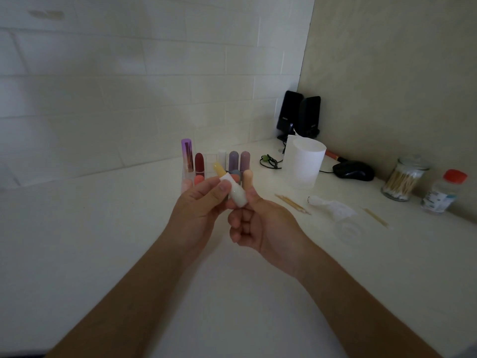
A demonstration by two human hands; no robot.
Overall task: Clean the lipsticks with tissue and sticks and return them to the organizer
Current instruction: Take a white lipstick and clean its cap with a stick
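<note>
Our left hand (198,210) pinches the lipstick (236,191) between thumb and fingers; our right hand (260,223) holds its base, fingers curled | lipstick tilted, yellow tip up, over mid-counter (103,228), in front of the organizer (185,177) | sticks (293,204) and tissue (333,206) lie toward the right edge

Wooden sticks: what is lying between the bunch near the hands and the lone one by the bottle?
A crumpled white tissue lies on the counter between the bunch of sticks and the lone stick, as the head view shows.
</note>
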